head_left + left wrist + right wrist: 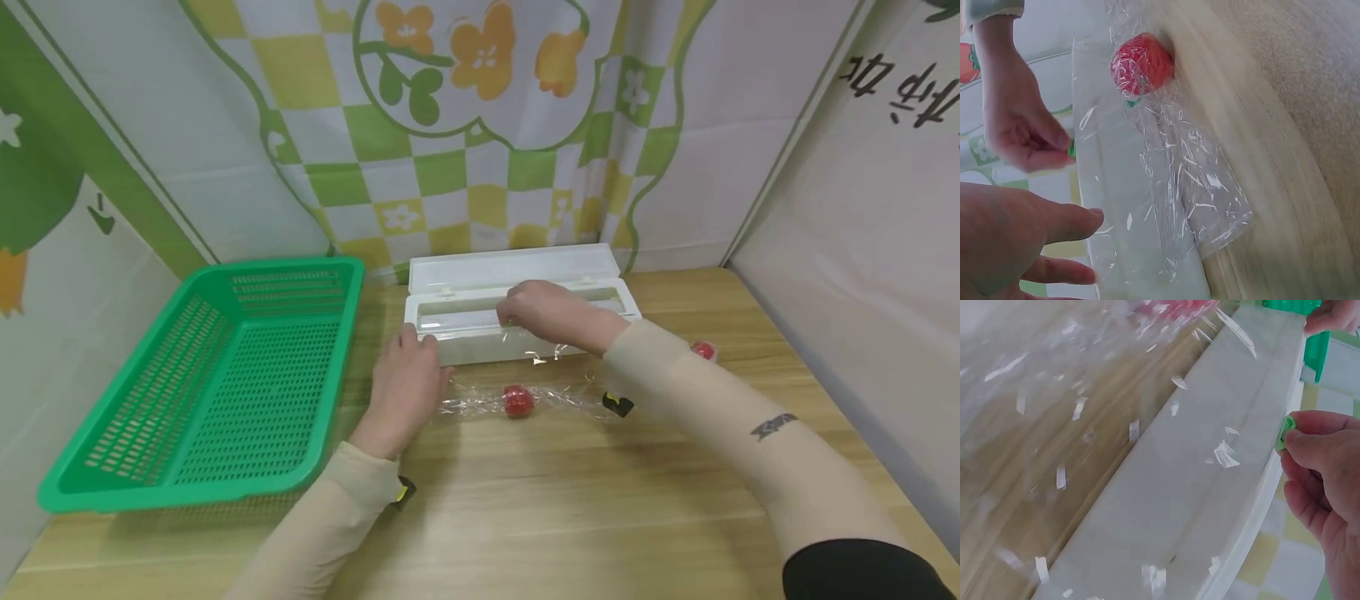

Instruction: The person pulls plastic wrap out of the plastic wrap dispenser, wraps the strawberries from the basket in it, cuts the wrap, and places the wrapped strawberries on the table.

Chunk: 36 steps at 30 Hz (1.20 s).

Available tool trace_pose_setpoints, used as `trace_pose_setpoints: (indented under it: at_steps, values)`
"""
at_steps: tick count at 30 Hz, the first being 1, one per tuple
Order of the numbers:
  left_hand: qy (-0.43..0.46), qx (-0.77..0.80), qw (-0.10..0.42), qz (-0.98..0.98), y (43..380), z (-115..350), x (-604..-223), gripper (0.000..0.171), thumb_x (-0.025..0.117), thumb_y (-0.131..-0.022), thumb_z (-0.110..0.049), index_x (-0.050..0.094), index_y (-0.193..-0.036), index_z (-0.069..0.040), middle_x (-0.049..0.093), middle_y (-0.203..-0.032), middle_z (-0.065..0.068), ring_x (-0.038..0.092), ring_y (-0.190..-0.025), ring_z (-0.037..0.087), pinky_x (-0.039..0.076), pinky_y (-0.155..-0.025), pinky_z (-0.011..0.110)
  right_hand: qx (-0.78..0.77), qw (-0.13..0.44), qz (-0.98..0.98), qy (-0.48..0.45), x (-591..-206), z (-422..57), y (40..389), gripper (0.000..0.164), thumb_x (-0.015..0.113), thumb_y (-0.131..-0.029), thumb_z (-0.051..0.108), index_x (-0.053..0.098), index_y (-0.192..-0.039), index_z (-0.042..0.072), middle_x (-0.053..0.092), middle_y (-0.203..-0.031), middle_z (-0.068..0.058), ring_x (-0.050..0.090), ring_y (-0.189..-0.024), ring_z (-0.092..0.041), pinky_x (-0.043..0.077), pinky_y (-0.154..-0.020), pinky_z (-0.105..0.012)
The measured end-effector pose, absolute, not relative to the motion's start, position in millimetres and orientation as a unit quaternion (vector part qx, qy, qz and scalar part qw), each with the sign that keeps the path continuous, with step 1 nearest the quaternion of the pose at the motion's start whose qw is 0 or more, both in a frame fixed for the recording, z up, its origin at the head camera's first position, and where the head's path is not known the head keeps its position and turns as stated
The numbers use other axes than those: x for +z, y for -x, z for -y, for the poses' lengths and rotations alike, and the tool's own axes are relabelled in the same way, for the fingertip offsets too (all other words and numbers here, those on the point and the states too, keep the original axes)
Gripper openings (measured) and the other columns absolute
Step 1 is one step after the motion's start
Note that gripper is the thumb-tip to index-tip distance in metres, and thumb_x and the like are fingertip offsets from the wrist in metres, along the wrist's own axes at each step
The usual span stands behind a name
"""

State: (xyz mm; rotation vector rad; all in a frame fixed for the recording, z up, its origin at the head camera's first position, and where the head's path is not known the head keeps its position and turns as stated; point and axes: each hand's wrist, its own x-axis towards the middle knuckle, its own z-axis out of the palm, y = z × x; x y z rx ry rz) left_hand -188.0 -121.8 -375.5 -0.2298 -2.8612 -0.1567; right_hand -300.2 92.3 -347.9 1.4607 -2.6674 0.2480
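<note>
A white cling film dispenser (pixel 513 268) stands at the back of the table with its lid raised. Clear cling film (pixel 1213 187) hangs over its front wall onto the wood. On the table before it lies a round red fruit (pixel 517 402) with a green tip, wrapped in film. My right hand (pixel 551 312) reaches over the dispenser's front edge and pinches a small green slider (pixel 1286 432) between thumb and forefinger. At the left front corner, my left hand (pixel 405 383) touches the film along the edge, its fingers (pixel 1075 222) fairly straight.
To the left stands a green plastic basket (pixel 255 400) with slotted walls. Another red wrapped item (pixel 703 350) lies at the right, partly behind my right sleeve. A patterned curtain (pixel 465 175) hangs right behind the dispenser, and pale fabric walls flank the wooden table (pixel 517 517).
</note>
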Motion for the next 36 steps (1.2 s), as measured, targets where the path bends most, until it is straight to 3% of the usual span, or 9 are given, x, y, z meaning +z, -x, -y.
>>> trace_pose_setpoints:
  at_steps: [9, 15, 27, 36]
  values:
    - [0.079, -0.033, 0.125, 0.988, 189, 118, -377, 0.041, 0.071, -0.083, -0.033, 0.06, -0.097, 0.004, 0.054, -0.098, 0.021, 0.054, -0.09, 0.035, 0.051, -0.086, 0.046, 0.06, 0.057, 0.873, -0.48, -344, -119, 296, 0.011, 0.065, -0.084, 0.003, 0.069, -0.086, 0.013, 0.069, -0.083, -0.001, 0.062, -0.079, -0.015, 0.054, -0.075, -0.029]
    - [0.08, -0.03, 0.129, 0.988, 188, 117, -377, 0.041, 0.072, -0.083, -0.032, 0.06, -0.096, 0.005, 0.054, -0.098, 0.022, 0.055, -0.089, 0.036, 0.051, -0.086, 0.047, 0.048, 0.045, 0.889, -0.454, -341, -145, 296, 0.016, 0.065, -0.08, 0.0, 0.069, -0.085, 0.015, 0.069, -0.083, -0.001, 0.063, -0.079, -0.016, 0.054, -0.074, -0.032]
    - [0.091, -0.021, 0.171, 0.981, 189, 118, -378, 0.035, 0.072, -0.082, -0.028, 0.061, -0.085, 0.005, 0.055, -0.09, 0.02, 0.054, -0.081, 0.033, 0.049, -0.075, 0.043, 0.095, 0.04, 0.89, -0.445, -343, -188, 300, 0.01, 0.069, -0.081, 0.002, 0.071, -0.087, 0.009, 0.07, -0.085, -0.004, 0.065, -0.081, -0.018, 0.056, -0.078, -0.033]
    - [0.087, -0.031, 0.16, 0.983, 190, 118, -377, 0.034, 0.07, -0.083, -0.027, 0.061, -0.089, 0.005, 0.055, -0.093, 0.02, 0.055, -0.083, 0.034, 0.05, -0.079, 0.044, 0.092, 0.009, 0.897, -0.432, -337, -200, 300, 0.01, 0.066, -0.083, 0.001, 0.07, -0.089, 0.009, 0.071, -0.088, -0.006, 0.065, -0.083, -0.019, 0.056, -0.078, -0.035]
